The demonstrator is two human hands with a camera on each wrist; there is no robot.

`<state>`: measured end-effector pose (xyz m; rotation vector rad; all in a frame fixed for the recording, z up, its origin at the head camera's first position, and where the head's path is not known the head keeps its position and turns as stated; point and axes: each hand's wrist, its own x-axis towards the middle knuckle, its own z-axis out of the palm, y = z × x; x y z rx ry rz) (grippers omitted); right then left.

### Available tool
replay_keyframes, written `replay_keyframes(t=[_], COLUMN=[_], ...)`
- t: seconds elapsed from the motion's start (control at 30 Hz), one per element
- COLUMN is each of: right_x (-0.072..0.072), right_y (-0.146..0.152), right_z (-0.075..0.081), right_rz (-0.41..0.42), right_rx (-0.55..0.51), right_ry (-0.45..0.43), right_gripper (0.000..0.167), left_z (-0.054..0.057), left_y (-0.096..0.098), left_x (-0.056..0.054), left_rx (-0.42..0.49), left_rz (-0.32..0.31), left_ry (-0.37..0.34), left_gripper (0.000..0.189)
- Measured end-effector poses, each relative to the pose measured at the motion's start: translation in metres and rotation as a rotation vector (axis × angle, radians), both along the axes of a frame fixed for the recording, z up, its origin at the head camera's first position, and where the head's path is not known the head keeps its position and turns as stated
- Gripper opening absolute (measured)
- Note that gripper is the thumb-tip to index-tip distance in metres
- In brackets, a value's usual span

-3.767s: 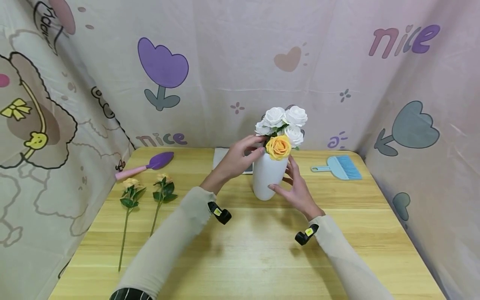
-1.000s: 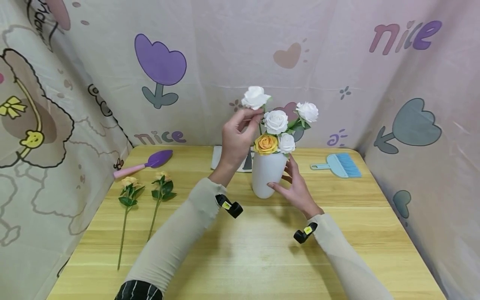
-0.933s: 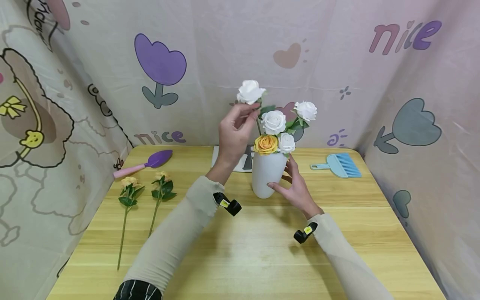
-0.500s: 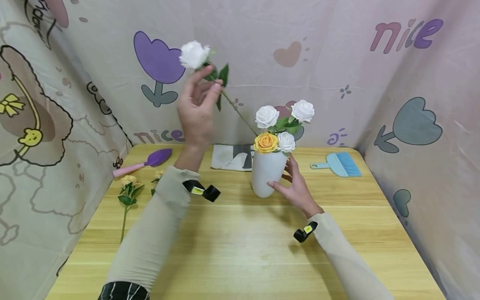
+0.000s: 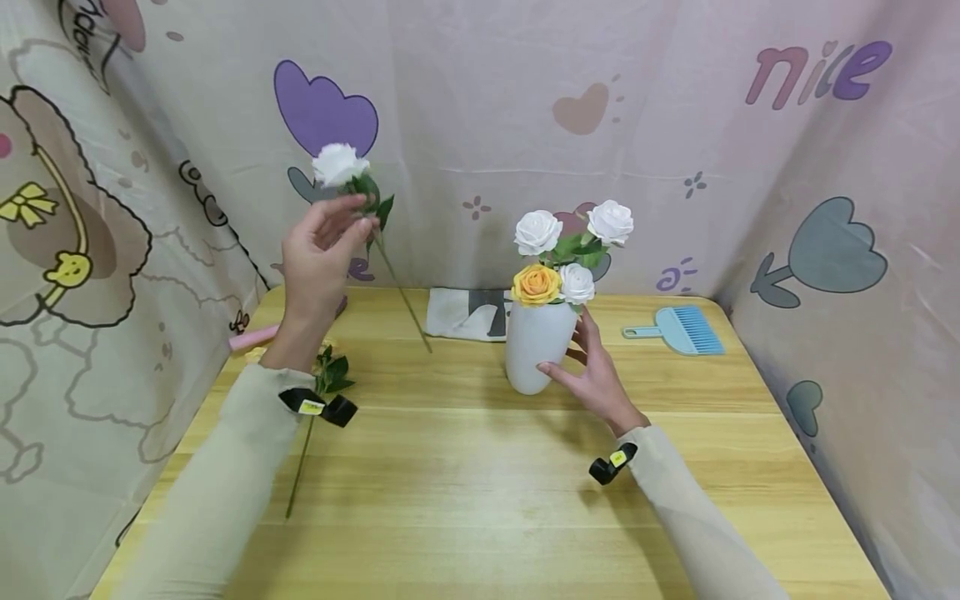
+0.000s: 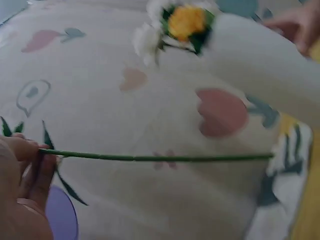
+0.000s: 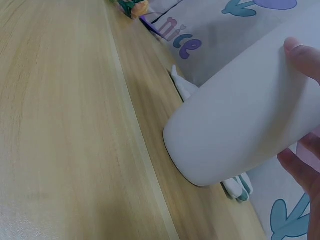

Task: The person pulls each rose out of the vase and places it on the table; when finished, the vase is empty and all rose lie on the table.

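Note:
My left hand [image 5: 318,258] pinches a white rose [image 5: 339,165] just below its bloom, off to the left above the table. Its long green stem [image 6: 165,158] hangs free, slanting down toward the right, with nothing around its lower end. On the table stands a white vase [image 5: 534,354], steadied by my right hand [image 5: 597,382], the thumb in front and the fingers round its right side. In the vase are white roses [image 5: 538,232] and one yellow rose [image 5: 536,285]. The right wrist view shows the vase wall [image 7: 235,120] between thumb and fingers.
Under my left forearm lies a pale yellow rose with dark leaves [image 5: 332,373]; a second is almost hidden. A trowel's pink handle [image 5: 253,337] shows behind the wrist. A folded cloth [image 5: 465,317] lies behind the vase, a light blue brush [image 5: 684,331] to the right. Printed curtains enclose the table.
My left hand has drawn one white rose up out of the vase and carried it left, then lower. The right hand stays on the vase. My left arm now covers more of the table roses.

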<state>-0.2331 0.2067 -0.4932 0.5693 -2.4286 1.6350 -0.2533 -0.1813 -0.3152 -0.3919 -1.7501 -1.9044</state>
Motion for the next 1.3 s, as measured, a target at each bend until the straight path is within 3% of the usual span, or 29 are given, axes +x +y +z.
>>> replay_keyframes(t=[0.13,0.27,0.43,0.6,0.8,0.93,1.07,1.3], right_x=[0.001,0.001,0.001,0.001,0.001,0.0,-0.001,0.0], right_y=[0.001,0.001,0.0,0.001,0.001,0.0,-0.002,-0.001], right_z=[0.001,0.001,0.0,0.0,0.002,0.002,0.002,0.002], right_rz=[-0.009,-0.008,-0.007,-0.01,-0.006,-0.007,0.002,-0.014], right_rx=[0.001,0.002,-0.002,-0.008,-0.005,-0.005,-0.011,-0.007], right_ry=[-0.006,-0.006,-0.002,-0.01,-0.014,-0.014,-0.023,-0.029], right_gripper=[0.123,0.123,0.122,0.122,0.123,0.122,0.12,0.12], left_z=[-0.023,-0.053,-0.091,-0.122,-0.161,-0.177,-0.184,-0.188], left_y=[-0.02,-0.035,-0.044,-0.046,-0.046,-0.044,-0.044,-0.044], left_x=[0.011,0.022,0.034,0.04,0.041,0.041,0.044,0.047], left_rx=[-0.261,-0.485,-0.688,-0.829,-0.849,-0.852,-0.847,-0.873], left_rz=[-0.014,-0.05,-0.083,-0.122,-0.135,-0.107,-0.069,-0.018], left_ry=[-0.204,-0.344,-0.463,-0.56,-0.625,-0.655,-0.654,-0.576], left_gripper=[0.03,0.033,0.032,0.031,0.028,0.026,0.024,0.022])
